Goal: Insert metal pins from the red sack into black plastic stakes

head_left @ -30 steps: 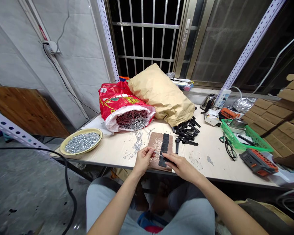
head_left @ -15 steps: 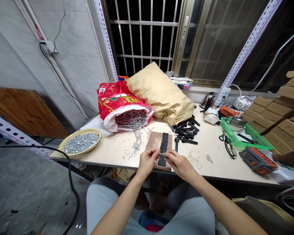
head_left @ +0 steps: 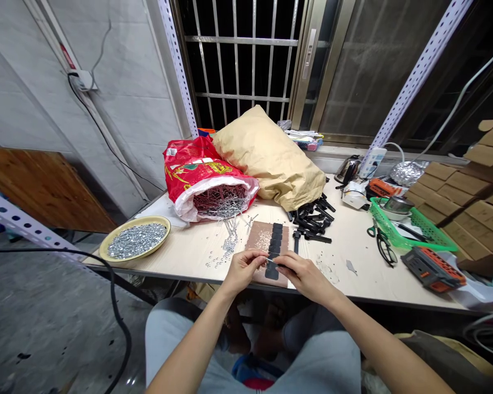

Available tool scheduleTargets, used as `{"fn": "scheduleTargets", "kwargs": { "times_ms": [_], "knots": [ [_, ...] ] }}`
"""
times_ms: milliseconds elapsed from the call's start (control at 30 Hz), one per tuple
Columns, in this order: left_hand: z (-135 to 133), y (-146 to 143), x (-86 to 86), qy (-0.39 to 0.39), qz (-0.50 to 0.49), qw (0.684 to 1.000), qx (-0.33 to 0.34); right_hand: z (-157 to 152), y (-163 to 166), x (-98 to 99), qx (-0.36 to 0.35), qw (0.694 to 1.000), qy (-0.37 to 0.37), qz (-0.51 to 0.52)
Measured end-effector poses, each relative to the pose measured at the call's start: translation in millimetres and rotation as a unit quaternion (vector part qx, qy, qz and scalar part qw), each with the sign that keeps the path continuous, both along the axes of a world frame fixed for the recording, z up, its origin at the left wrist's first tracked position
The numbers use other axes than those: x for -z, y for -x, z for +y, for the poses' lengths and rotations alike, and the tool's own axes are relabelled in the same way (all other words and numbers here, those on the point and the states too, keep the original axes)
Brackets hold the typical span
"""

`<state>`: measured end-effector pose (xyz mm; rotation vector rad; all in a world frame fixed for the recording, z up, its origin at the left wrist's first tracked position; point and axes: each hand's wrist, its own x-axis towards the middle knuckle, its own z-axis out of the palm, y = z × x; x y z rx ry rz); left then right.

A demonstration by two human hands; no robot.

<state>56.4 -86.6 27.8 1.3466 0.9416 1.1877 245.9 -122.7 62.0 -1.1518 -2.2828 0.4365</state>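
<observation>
Right btwn both hands: small black part (head_left: 273,263), pinched by left hand (head_left: 241,269) & right hand (head_left: 303,275) fingertips, above brown card (head_left: 261,241).

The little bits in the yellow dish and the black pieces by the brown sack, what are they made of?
Small silvery bits in the round yellow dish: probably metal, as they glint grey. Heap of black stick-shaped pieces: likely plastic, with a dull, even black look, though it is hard to be sure.

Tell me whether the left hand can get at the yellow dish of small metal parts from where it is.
Probably yes. The yellow dish sits at the table's left end, and the tabletop between it and the left hand holds only scattered small parts. The hand is pinching something small, though.
</observation>
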Motion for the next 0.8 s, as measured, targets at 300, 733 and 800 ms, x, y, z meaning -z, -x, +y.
{"fn": "scheduleTargets", "kwargs": {
  "times_ms": [300, 733, 800],
  "knots": [
    [-3, -7, -2.8, 0.034, -0.041, 0.999, -0.005, 1, 4, 6.8, 0.018, 0.993, 0.108, 0.052],
    [-5, -19, 2.0, 0.028, -0.038, 0.998, -0.039, 5, 11, 13.8, 0.091, 0.967, -0.196, -0.137],
    [-5, -20, 1.8, 0.03, -0.041, 0.998, -0.041, 4, 10, 13.3, 0.09, 0.967, -0.192, -0.143]
  ]
}}
